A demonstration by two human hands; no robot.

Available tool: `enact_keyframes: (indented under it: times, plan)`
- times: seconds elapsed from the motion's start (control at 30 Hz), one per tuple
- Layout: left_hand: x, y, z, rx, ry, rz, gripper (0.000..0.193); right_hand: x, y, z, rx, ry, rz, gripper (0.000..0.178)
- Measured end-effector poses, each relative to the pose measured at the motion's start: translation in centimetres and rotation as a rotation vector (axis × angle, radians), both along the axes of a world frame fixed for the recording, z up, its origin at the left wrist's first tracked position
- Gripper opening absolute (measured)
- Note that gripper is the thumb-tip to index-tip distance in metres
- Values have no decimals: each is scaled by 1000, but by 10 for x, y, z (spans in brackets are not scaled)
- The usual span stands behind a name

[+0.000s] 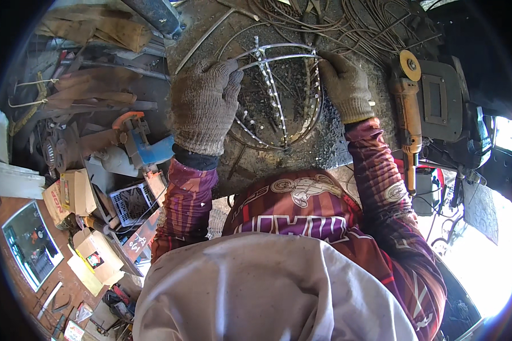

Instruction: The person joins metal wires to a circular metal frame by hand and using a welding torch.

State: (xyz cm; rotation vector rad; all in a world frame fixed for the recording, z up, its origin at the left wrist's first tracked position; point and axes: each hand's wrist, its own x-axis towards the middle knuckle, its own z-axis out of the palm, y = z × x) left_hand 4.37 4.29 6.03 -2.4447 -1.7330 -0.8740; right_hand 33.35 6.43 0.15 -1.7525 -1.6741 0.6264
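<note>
A curved frame of welded metal rods, silvery with lighter spots along its ribs, stands on the dark, grimy worktable in front of me. My left hand, in a worn grey knit glove, is closed round the left end of its upper rods. At the upper right corner, my right hand, gloved the same way, pinches the rod between thumb and fingers. The ribs run down from the upper bars and meet at a point nearest me. My fingertips are partly hidden by the gloves' backs.
An angle grinder with a tan disc lies right of my right hand, beside a dark welding mask. Coils of thin wire and pliers lie at the back. Leftward are a blue power tool, a plastic crate and cardboard boxes.
</note>
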Motion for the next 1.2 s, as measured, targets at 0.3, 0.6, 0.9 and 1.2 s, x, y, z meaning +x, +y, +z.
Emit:
enact_keyframes:
  times: [0.3,0.6,0.9,1.2]
  plan:
    - [-2,0,-5,21,-55,-3,21,-1,0,2,-30,28,-12,39]
    - [-1,2,-5,27,-74,-30,20,-1,0,1,-40,42,-27,38]
    - [0,3,-6,57,-118,-31,18,-1,-1,2,-27,61,2,38]
    - [1,2,-4,69,-122,-35,16,1,-1,-3,-10,26,11,39]
